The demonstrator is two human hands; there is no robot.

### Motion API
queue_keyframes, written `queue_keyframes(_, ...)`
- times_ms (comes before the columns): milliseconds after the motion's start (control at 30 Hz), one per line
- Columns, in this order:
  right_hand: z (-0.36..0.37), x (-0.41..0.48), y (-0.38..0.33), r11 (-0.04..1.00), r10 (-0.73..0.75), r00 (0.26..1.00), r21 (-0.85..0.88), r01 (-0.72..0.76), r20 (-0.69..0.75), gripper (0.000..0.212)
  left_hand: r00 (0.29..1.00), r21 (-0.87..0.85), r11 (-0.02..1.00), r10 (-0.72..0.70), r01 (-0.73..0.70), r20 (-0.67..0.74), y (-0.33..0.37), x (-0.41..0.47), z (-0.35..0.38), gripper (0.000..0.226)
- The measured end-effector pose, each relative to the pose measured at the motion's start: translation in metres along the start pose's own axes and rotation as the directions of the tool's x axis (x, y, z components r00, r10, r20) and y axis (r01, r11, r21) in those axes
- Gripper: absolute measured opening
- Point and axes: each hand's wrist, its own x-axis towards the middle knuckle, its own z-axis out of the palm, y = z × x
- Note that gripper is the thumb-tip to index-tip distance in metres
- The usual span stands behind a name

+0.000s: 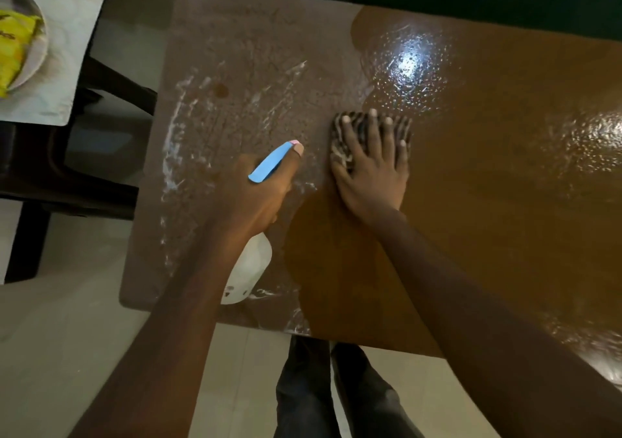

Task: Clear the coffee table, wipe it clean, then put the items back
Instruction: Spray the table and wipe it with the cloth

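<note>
The right hand (370, 171) presses flat, fingers (373, 124) spread, on a striped cloth (343, 134) mid-bench (505, 168); the left hand (259, 195), fingers wrapped round a spray bottle (250, 269), hovers over the unwiped smears (175, 134) lying leftward.

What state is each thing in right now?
Coffee table: cleared, left part dull and streaked, right part glossy.
Cloth: pressed flat on the table under the right hand.
Spray bottle: gripped in the left hand.
Plate: on a side surface, holding something yellow.
</note>
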Motion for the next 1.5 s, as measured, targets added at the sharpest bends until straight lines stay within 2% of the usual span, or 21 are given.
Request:
queue_keyframes(100, 0.016, -0.004, -0.044, 0.969, -0.244, 0.969, -0.025, 0.245, 0.028, 0.062, 0.999, 0.001, 1.0, 0.014, -0.014, -0.034, 0.003, 0.001, -0.013, 0.074)
queue_keyframes(200, 0.029, -0.034, -0.046, 0.865, -0.49, 0.868, -0.076, 0.495, 0.079, 0.059, 0.997, -0.014, 0.998, 0.057, -0.057, -0.044, 0.008, 0.0, -0.019, 0.062)
queue_keyframes(300, 0.029, -0.055, -0.012, 0.812, -0.556, 0.818, -0.111, 0.573, 0.148, 0.066, 0.999, 0.026, 0.999, 0.048, -0.048, -0.02, 0.014, 0.009, -0.018, 0.065)
queue_keyframes(400, 0.018, -0.068, 0.025, 0.859, -0.47, 0.872, -0.156, 0.488, 0.139, 0.071, 0.998, 0.035, 0.998, 0.057, -0.058, 0.028, 0.022, 0.023, -0.012, 0.073)
queue_keyframes(533, 0.004, -0.069, 0.057, 0.941, -0.274, 0.956, -0.176, 0.288, 0.099, 0.07, 0.996, 0.055, 0.998, 0.033, -0.038, 0.082, 0.038, 0.038, -0.001, 0.073)
queue_keyframes(700, -0.01, -0.046, 0.076, 0.982, -0.09, 0.996, -0.164, 0.093, 0.029, 0.068, 0.992, 0.118, 0.993, 0.009, -0.024, 0.124, 0.052, 0.063, 0.004, 0.067)
queue_keyframes(833, -0.021, 0.002, 0.07, 0.991, 0.116, 0.992, -0.057, -0.119, -0.051, 0.066, 0.993, 0.117, 0.993, 0.008, -0.021, 0.114, 0.054, 0.079, -0.004, 0.06)
queue_keyframes(933, -0.027, 0.052, 0.049, 0.957, 0.289, 0.95, 0.033, -0.287, -0.118, 0.067, 0.997, 0.085, 0.994, 0.058, -0.063, 0.056, 0.055, 0.084, -0.015, 0.065)
queue_keyframes(1033, -0.026, 0.099, 0.012, 0.936, 0.351, 0.928, 0.064, -0.346, -0.123, 0.066, 0.993, 0.048, 0.992, 0.118, -0.118, 0.001, 0.054, 0.088, -0.024, 0.066)
queue_keyframes(1100, -0.021, 0.118, -0.02, 0.96, 0.278, 0.954, 0.055, -0.274, -0.113, 0.066, 0.994, 0.039, 0.994, 0.103, -0.102, -0.029, 0.054, 0.09, -0.03, 0.066)
queue_keyframes(1233, -0.01, 0.115, -0.068, 1.0, 0.014, 0.997, 0.005, -0.014, -0.081, 0.064, 0.994, -0.007, 0.996, 0.083, -0.083, -0.077, 0.052, 0.097, -0.039, 0.068)
queue_keyframes(1367, -0.003, 0.074, -0.063, 0.963, -0.263, 0.965, -0.066, 0.263, 0.012, 0.064, 0.996, 0.014, 0.998, 0.059, -0.058, -0.062, 0.052, 0.11, -0.039, 0.066)
queue_keyframes(1433, -0.002, 0.051, -0.045, 0.941, -0.32, 0.944, -0.089, 0.326, 0.075, 0.066, 0.998, 0.023, 0.998, 0.064, -0.063, -0.029, 0.055, 0.116, -0.035, 0.07)
queue_keyframes(1500, -0.003, 0.033, -0.021, 0.947, -0.289, 0.953, -0.118, 0.299, 0.092, 0.067, 0.997, 0.013, 0.997, 0.079, -0.079, 0.015, 0.059, 0.123, -0.031, 0.069)
